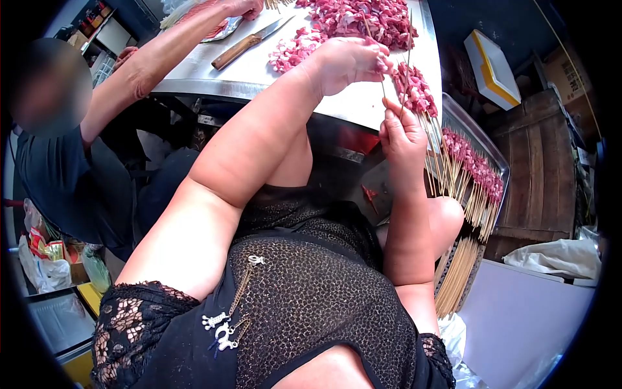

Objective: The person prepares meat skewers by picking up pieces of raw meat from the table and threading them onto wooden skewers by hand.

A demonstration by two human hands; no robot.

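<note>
Above the near edge of the metal table (pixel 194 86), my left hand (pixel 340 65) is closed, pinching a small piece of raw meat (pixel 382 63) against a thin bamboo skewer (pixel 383 91). My right hand (pixel 405 136) grips the lower part of that skewer, and a second thin stick rises from the same fingers. Behind my hands lies a large heap of cut red meat (pixel 363 16), with a smaller, paler heap (pixel 295 50) to its left. Loaded meat skewers (pixel 418 91) lie side by side at the table's right edge, their sticks pointing towards me.
A wooden-handled knife (pixel 236 53) lies on the table at left. Another person (pixel 71 175) sits there, one hand (pixel 243 8) over the far side. On my right, a metal tray (pixel 504 162) holds rows of meat skewers; bare sticks (pixel 457 279) lie nearer. A white-and-yellow box (pixel 492 68) stands beyond.
</note>
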